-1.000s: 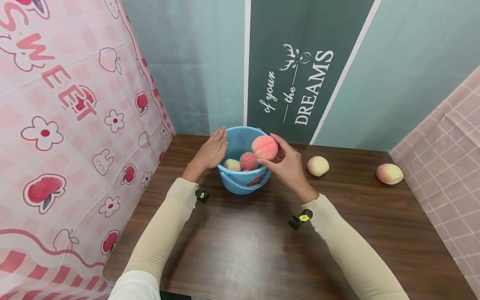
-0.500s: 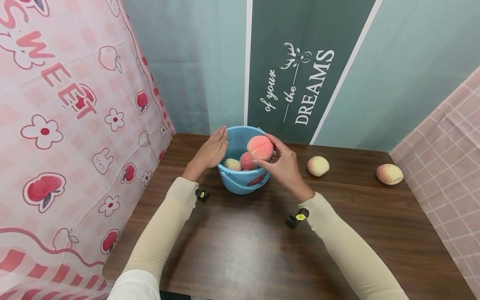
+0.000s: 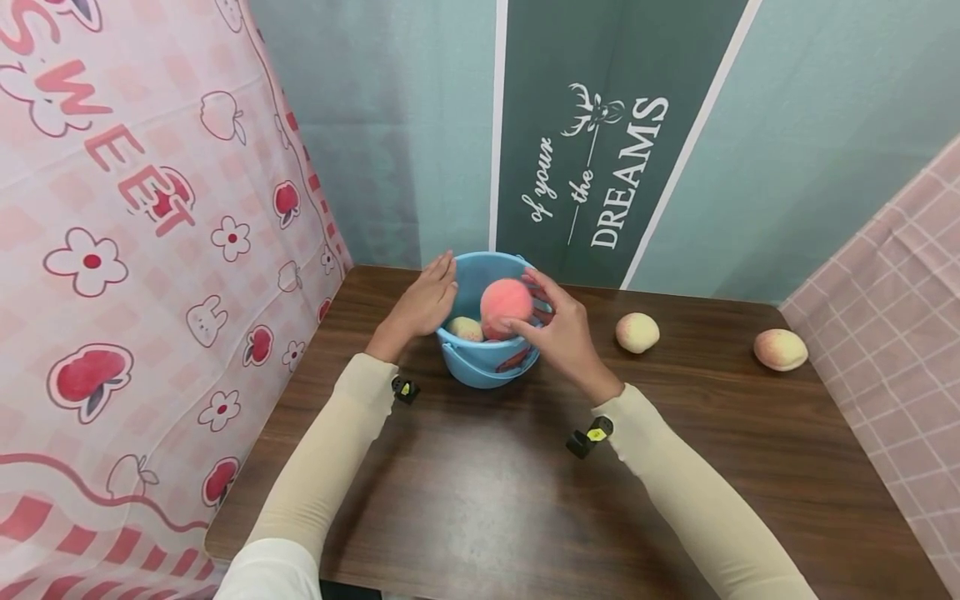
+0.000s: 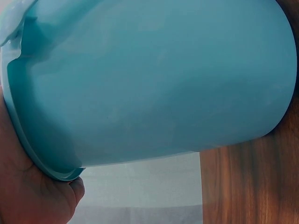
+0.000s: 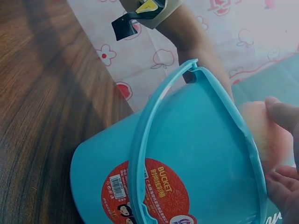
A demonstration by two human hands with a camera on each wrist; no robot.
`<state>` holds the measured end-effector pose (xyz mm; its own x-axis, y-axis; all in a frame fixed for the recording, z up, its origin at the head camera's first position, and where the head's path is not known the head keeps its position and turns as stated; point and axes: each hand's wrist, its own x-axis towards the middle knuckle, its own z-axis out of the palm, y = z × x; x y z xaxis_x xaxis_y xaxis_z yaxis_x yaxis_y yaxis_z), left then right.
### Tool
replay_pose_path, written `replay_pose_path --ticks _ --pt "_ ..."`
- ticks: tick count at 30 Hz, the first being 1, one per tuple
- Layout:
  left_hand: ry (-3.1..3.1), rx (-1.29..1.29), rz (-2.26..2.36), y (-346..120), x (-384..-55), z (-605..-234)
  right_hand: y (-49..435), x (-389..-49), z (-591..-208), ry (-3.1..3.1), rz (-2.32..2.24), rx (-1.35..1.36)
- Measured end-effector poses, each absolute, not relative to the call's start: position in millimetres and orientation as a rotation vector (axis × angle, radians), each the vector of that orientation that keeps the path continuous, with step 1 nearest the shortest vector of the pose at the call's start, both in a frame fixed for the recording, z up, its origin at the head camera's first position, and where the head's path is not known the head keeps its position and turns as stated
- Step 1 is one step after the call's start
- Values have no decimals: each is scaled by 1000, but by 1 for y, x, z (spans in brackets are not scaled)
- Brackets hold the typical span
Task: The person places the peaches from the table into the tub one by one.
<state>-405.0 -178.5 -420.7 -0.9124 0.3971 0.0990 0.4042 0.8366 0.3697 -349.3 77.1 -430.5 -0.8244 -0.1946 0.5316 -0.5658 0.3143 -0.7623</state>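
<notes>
A light blue bucket [image 3: 487, 367] stands upright on the table. My left hand [image 3: 422, 302] lies with extended fingers against the left side of its rim. Over the bucket's mouth is a blurred pinkish-red peach [image 3: 504, 298]. My right hand [image 3: 564, 329] is at the bucket's right rim, fingers spread and loosened, with the thumb and fingertips right at that peach. The wrist view of this hand shows the peach [image 5: 261, 128] just beyond the rim, between thumb and fingers. A pale peach [image 3: 467, 329] lies inside the bucket; another reddish one there is mostly hidden.
Two more pale peaches with pink blush rest on the dark wooden table [image 3: 480, 500]: one peach [image 3: 637, 332] right of the bucket, another peach [image 3: 781, 349] near the right edge. Patterned cloths hang at the left, back and right. The bucket's handle [image 5: 140, 140] hangs down its front.
My right hand has moved slightly left over the bucket. The reddish peach has shifted left and down, farther out from the palm, and now covers the reddish one below. My left hand stays at the rim.
</notes>
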Motion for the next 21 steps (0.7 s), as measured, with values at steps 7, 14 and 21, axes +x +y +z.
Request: replay_pose_path --ticks 7,14,21 --pt "-2995 -652 -604 -179 -406 -423 76 -343 -425 -2182 1602 695" --pt "-2984 -656 -605 -176 -408 -423 79 -327 -405 -2205 1574 701" --pt "-2978 -640 -630 -177 -406 -424 85 -327 -410 -2216 1576 656"
